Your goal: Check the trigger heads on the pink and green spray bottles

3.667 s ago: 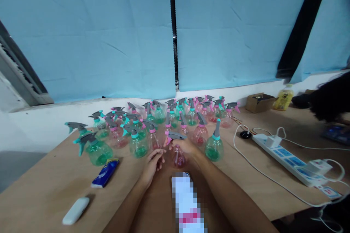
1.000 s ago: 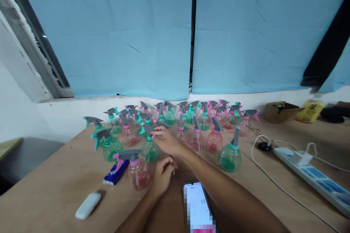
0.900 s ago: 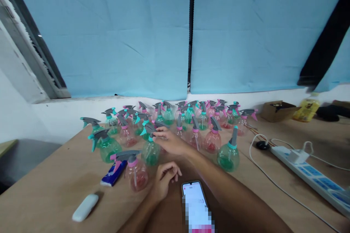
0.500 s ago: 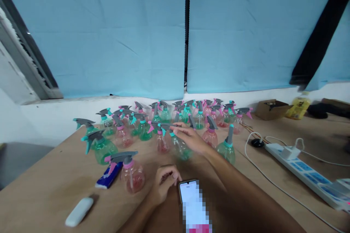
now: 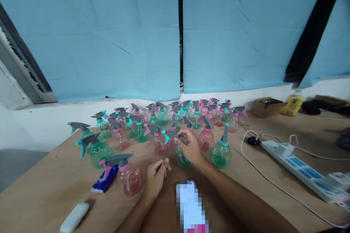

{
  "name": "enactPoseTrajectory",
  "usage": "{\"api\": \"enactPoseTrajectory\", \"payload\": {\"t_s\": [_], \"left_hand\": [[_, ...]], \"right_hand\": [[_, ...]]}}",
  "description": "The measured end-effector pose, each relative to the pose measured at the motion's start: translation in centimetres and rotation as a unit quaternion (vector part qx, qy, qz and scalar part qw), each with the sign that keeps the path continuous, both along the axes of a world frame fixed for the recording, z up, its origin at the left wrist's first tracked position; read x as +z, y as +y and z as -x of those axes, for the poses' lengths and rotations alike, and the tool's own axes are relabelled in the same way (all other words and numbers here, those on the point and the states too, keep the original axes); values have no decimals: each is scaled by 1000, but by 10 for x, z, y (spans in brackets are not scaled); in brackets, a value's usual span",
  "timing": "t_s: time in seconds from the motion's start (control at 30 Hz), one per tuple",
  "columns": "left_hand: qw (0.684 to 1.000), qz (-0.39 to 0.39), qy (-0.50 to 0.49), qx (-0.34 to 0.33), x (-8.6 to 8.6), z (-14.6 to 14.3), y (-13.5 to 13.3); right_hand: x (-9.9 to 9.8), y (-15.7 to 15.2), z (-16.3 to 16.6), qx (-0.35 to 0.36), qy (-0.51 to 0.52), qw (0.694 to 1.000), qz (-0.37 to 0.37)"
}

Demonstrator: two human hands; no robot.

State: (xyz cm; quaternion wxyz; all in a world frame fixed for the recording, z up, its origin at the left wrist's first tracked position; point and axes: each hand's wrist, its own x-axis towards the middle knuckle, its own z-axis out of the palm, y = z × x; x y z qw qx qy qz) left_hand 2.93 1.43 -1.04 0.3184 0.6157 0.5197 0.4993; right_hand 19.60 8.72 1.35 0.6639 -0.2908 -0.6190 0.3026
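Observation:
My right hand [image 5: 189, 145] has its thumb and fingers closed on the grey spray head of a green spray bottle [image 5: 181, 157] with a turquoise nozzle. That bottle stands upright on the table. My left hand [image 5: 156, 177] hovers low beside it, fingers curled and thumb against the forefinger, with nothing visible in it. A phone [image 5: 188, 202] with a lit, blurred-out screen lies below my hands. Close by are a pink spray bottle [image 5: 158, 143], another pink spray bottle [image 5: 132, 181] at the left and a green spray bottle [image 5: 221, 154] at the right.
Several more pink and green spray bottles crowd the wall. A blue packet [image 5: 105, 181] and a white case [image 5: 75, 217] lie at the left. At the right are a power strip [image 5: 296, 167], cables, a cardboard box [image 5: 266, 108] and a yellow bottle [image 5: 292, 104].
My right hand, stretched over the spray head before, now has its fingers bent around it. My left hand has risen slightly, leftward from the phone. The view has shifted a little.

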Motion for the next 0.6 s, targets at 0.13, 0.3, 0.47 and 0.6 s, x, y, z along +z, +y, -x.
{"api": "enactPoseTrajectory", "payload": {"t_s": [0.13, 0.3, 0.47, 0.6], "left_hand": [[1000, 3, -2, 6, 3, 0, 1], [1000, 15, 4, 1, 3, 0, 1], [1000, 18, 1, -1, 0, 1, 3], [1000, 16, 7, -3, 0, 1, 3]], "right_hand": [[-3, -1, 1, 25, 67, 997, 29], [12, 1, -9, 99, -14, 994, 53], [15, 13, -13, 139, -68, 984, 85], [15, 16, -5, 243, -74, 963, 90]]}}
